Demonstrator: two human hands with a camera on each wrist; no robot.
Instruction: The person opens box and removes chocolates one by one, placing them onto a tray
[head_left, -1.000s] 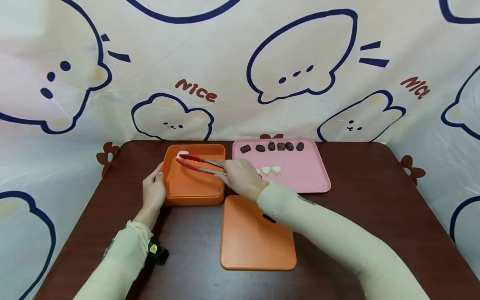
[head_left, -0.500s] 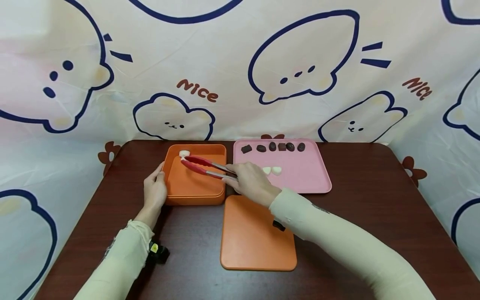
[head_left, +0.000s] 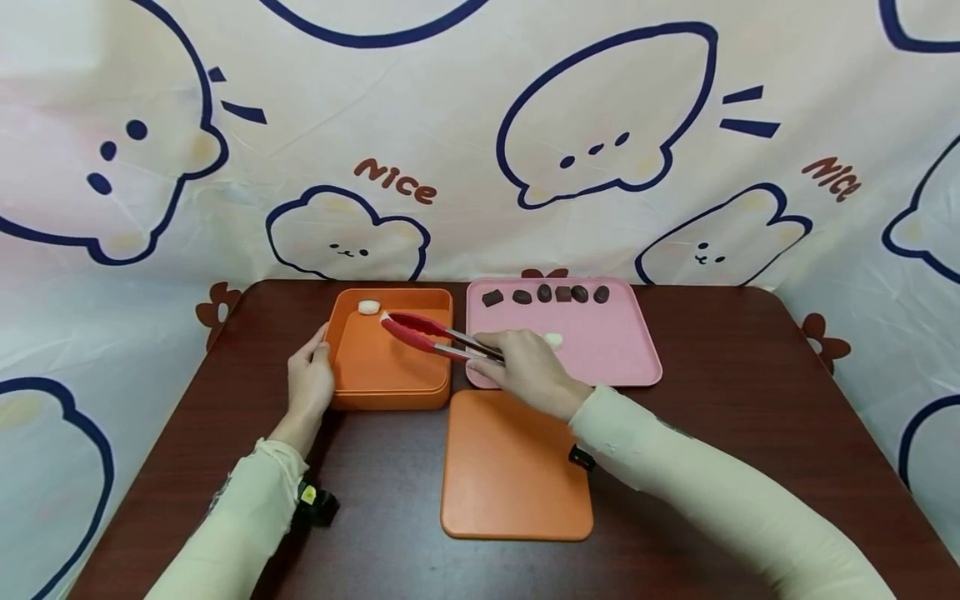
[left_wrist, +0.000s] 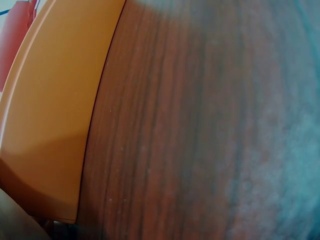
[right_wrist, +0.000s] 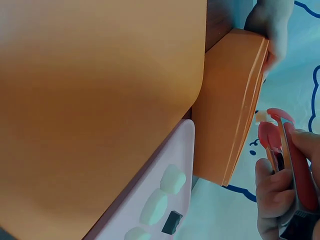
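Note:
My left hand (head_left: 309, 383) holds the left side of an orange box (head_left: 390, 379), whose outer wall (left_wrist: 55, 100) fills the left of the left wrist view. A white piece (head_left: 368, 307) lies inside, near the box's back left corner. My right hand (head_left: 528, 371) grips metal tongs (head_left: 461, 340) with red tips, the tips above the box. A small pale bit (head_left: 385, 317) shows at their end; whether it is a held piece, I cannot tell. In the right wrist view, fingers and thumb wrap the tongs (right_wrist: 300, 175).
A pink tray (head_left: 615, 350) stands right of the box, with a row of dark chocolates (head_left: 564, 293) at its back. White pieces (right_wrist: 154, 206) lie nearer its front, partly hidden by my hand in the head view. An orange lid (head_left: 517, 483) lies flat in front.
My right hand has drawn the tongs to the right, away from the white piece, which stays in the box. My left hand keeps its place.

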